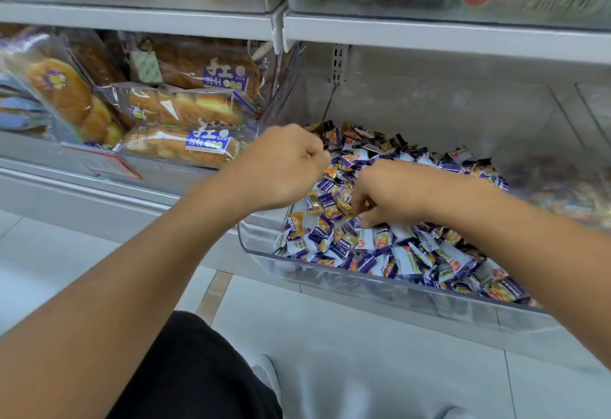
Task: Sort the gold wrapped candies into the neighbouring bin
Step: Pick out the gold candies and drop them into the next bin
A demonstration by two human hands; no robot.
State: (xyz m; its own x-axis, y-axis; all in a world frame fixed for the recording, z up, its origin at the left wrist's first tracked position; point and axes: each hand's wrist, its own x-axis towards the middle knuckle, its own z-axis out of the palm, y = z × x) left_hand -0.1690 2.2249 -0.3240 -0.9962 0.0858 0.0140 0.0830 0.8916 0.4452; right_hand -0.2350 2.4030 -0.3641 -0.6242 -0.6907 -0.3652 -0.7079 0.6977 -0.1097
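Note:
A clear plastic bin [261,255] on the low shelf holds a heap of wrapped candies, gold ones [330,210] mixed with purple-and-white ones [403,256]. My left hand [281,167] hovers over the bin's left rear corner with its fingers curled; whether anything lies inside the fist is hidden. My right hand [386,197] reaches down into the heap, its fingertips curled among the gold candies near the middle; I cannot tell whether it holds one. A neighbouring clear bin [562,194] to the right shows blurred wrapped candies.
Packaged breads [185,111] fill the bin to the left, behind a red price tag [109,162]. Shelves with more clear bins run overhead. A metal shelf bracket [339,61] hangs behind the candy bin. Pale floor tiles and my black-clad knee [198,372] lie below.

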